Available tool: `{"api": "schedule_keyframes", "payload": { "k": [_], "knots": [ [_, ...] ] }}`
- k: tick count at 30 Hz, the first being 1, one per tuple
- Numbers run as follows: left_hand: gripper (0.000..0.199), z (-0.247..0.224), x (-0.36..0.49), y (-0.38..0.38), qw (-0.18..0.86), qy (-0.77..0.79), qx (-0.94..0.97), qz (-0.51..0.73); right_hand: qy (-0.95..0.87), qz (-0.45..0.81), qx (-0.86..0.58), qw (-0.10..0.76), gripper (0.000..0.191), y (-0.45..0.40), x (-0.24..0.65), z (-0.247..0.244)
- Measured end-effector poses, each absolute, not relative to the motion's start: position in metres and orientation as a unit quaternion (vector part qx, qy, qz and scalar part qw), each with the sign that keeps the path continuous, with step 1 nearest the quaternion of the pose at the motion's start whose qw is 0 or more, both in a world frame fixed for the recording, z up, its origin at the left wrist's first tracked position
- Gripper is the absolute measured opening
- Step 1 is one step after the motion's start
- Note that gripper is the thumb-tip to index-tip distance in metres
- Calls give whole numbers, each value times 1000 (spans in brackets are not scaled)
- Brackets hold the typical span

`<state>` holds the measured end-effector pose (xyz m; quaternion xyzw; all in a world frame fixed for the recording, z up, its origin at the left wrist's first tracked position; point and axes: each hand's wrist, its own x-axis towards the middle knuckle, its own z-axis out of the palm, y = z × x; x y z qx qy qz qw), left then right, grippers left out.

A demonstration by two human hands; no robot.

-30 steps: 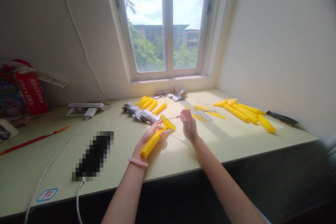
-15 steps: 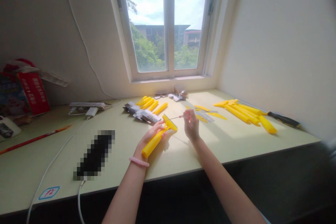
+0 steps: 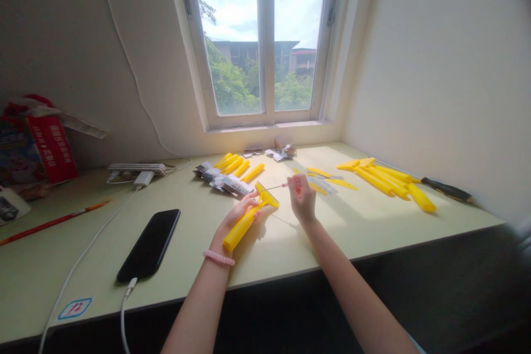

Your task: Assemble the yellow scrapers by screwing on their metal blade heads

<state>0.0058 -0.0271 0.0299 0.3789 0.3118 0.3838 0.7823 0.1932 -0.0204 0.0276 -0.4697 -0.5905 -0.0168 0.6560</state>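
My left hand (image 3: 240, 211) is closed around a yellow scraper (image 3: 241, 229), its handle pointing toward me and its wide head tilted up. In my right hand (image 3: 302, 197) is a thin screwdriver (image 3: 274, 187), gripped in closed fingers. The shaft points left and its tip meets the scraper's head; the exact contact is too small to make out. Just beyond my right hand lie flat yellow pieces (image 3: 342, 183) and clear or grey strips. Several yellow-handled scrapers (image 3: 236, 166) with dark and silver wrapping on their heads lie behind my left hand.
More yellow scrapers (image 3: 384, 177) are piled at the right, beside a black-handled tool (image 3: 446, 190). Crumpled packaging (image 3: 280, 152) lies below the window. At left are a phone (image 3: 149, 244) on a white cable, a power strip (image 3: 136, 168), and a red stick (image 3: 53, 222).
Both hands hold nearly the same pose, with the screwdriver still at the scraper's head. The whole view has shifted very slightly.
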Motion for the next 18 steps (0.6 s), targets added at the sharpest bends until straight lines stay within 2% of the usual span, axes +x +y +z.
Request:
{"api": "schedule_keyframes", "payload": {
  "k": [5, 11, 18],
  "knots": [
    [41, 28, 5, -25, 787, 309, 364, 391, -639, -23, -431, 637, 17, -16, 195, 24],
    [41, 28, 6, -26, 794, 309, 346, 393, -619, -11, -426, 659, 13, -19, 194, 29],
    [41, 31, 7, -30, 791, 311, 363, 383, -592, -7, -443, 673, 24, -20, 193, 28]
  ]
}}
